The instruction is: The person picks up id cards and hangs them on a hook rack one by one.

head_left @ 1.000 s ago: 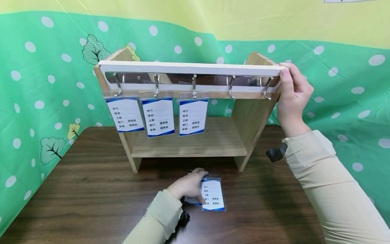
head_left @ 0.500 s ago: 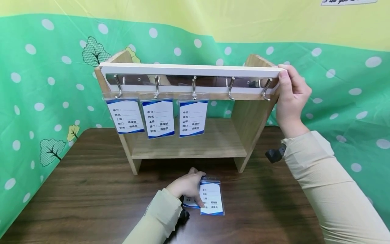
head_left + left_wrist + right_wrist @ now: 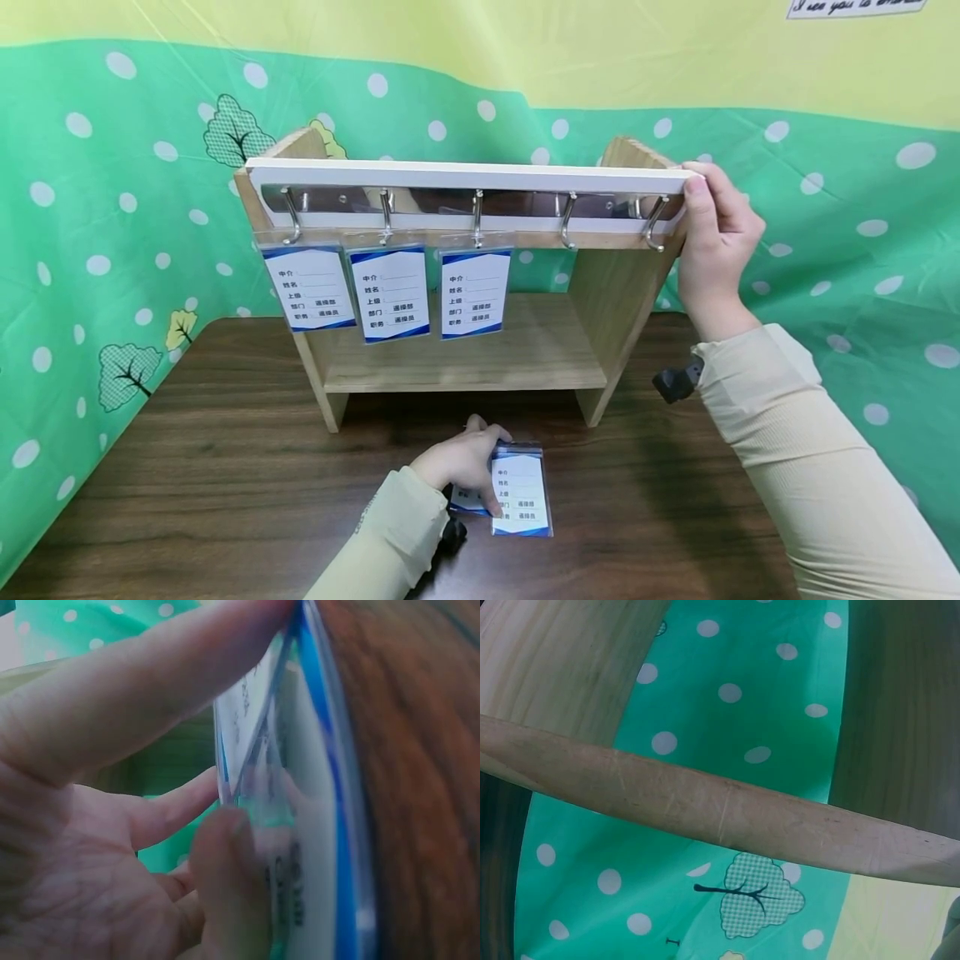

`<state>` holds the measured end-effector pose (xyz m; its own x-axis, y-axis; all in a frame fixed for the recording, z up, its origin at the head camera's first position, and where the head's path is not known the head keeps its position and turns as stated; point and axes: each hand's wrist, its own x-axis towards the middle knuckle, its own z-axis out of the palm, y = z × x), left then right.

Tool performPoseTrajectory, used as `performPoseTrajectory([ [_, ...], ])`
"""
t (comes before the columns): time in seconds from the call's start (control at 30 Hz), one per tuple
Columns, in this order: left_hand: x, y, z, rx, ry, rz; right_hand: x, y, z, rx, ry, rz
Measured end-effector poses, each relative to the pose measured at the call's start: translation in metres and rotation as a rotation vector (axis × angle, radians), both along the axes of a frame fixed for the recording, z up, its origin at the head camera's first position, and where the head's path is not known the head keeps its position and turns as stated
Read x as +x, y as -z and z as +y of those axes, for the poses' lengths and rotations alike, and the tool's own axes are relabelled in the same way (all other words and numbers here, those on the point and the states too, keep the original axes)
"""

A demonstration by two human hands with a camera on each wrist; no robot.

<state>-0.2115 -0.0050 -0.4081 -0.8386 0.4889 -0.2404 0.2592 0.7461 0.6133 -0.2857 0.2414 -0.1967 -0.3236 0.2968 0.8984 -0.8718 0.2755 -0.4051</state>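
Observation:
My left hand (image 3: 463,460) is over a small group of ID badges on the table, pinching the upper ID badge (image 3: 522,492) by its edges between thumb and fingers. In the left wrist view that badge (image 3: 241,724) stands tilted away from a badge behind it. Another badge (image 3: 467,500) shows partly beneath the hand. With thumb in front, my right hand (image 3: 718,242) grips the right end of the white hook rail (image 3: 472,173). Three badges hang on its hooks: a left one (image 3: 311,287), a middle one (image 3: 392,293) and a right one (image 3: 475,292).
The rail is fixed across the top front of a wooden shelf unit (image 3: 465,367). Two hooks at the right, one inner (image 3: 567,221) and one outer (image 3: 655,223), carry no badge. A dark wooden table (image 3: 202,475) extends around it, with a dotted green cloth (image 3: 135,242) behind.
The upper table badge has slid slightly toward me and to the left, with the left thumb following its edge. The right hand keeps its hold on the rail. The head view tilts up a little.

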Motion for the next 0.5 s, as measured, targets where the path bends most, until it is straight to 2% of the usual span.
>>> performPoseTrajectory([
  [0.2,0.0,0.0015,-0.0005,0.072,-0.016,-0.013,-0.0006,-0.0003,0.0007,0.012,-0.002,-0.001],
  [0.4,-0.0043,0.0027,-0.0014,0.152,-0.11,0.021,-0.0013,-0.0001,0.002,0.009,-0.009,-0.002],
  [0.5,-0.0066,0.0017,-0.0016,0.226,-0.13,0.024,-0.0012,0.0,0.0023,0.003,-0.013,-0.01],
])
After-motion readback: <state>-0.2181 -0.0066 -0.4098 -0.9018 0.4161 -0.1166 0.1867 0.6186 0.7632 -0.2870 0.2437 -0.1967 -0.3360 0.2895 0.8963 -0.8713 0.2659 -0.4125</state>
